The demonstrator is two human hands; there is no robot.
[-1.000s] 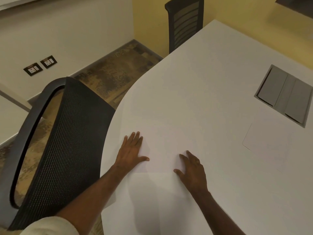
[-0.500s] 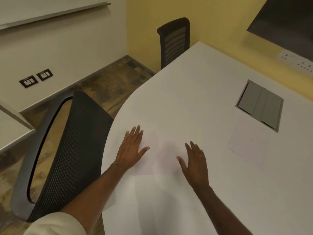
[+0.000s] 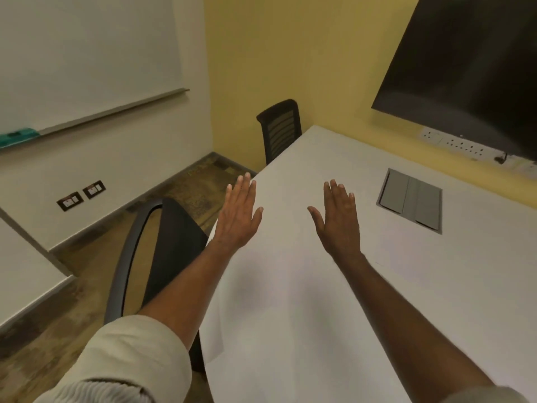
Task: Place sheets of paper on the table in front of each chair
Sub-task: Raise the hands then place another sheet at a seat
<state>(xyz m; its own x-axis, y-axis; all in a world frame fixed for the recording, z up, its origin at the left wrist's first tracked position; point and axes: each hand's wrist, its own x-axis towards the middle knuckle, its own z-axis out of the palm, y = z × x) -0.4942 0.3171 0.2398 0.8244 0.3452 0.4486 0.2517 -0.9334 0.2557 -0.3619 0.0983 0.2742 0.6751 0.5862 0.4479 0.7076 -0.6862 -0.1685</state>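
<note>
left hand (image 3: 236,213): raised above the near table edge; fingers straight and together, thumb out to the side; flat and spread, holding nothing; back of hand faces the camera
right hand (image 3: 338,218): raised level with the left, well apart from it; fingers straight, thumb out; also flat and holding nothing
sleeves: light rolled sleeve (image 3: 136,359) on the left arm, bunched near the elbow; right forearm bare, a bit of pale cloth at the bottom right corner
table (image 3: 334,158): white, curved near edge, runs up to the yellow wall
sheet of paper (image 3: 276,286): white on white, so edges are faint; lies flat on the table below and between the hands, in front of the near chair; one corner overhangs the table edge at lower left; neither hand touches it
second sheet (image 3: 406,248): faint pale rectangle just below the grey hatch; edges hard to make out
near chair (image 3: 171,242): black mesh back with grey frame, tucked against the table's left edge, beside the left forearm
far chair (image 3: 280,128): black slatted back, at the far end of the table by the yellow wall; cannot tell if any paper lies in front of it
grey hatch (image 3: 411,200): cable cover set in the tabletop, right of the right hand
surroundings: dark screen (image 3: 470,68) on the wall at upper right, sockets (image 3: 453,142) under it; whiteboard (image 3: 72,53) on the left wall with a teal eraser (image 3: 17,136) on its ledge
</note>
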